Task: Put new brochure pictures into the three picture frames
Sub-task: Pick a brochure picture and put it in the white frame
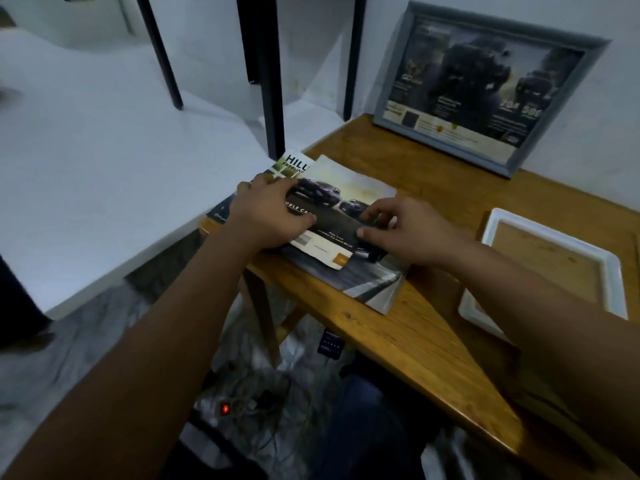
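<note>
1. Hands are busy at the pile of glossy car brochures (363, 289) on the brown wooden table (415, 334).
2. Left hand (266, 216) lies flat on the top sheet, a loose brochure picture of dark cars (332, 202). Its fingers are spread wide and press the paper down near its left edge.
3. Right hand (405, 233) is at the right edge of the same sheet. Its fingers are curled close together and pinch the paper's edge.
4. My guess is that the step now is picking out one new picture from the pile.
5. White empty picture frame (609, 268) lies flat on the table, well to the right of the right-hand fingers. You can see bare brown backing inside it.
6. Grey picture frame with a dark car picture (391, 81) stands against the wall, far beyond the fingertips. It looks filled.
7. Next, the sheet likely needs lifting free and carrying right to the white frame. The thin paper could bend, so a soft grip would help.
</note>
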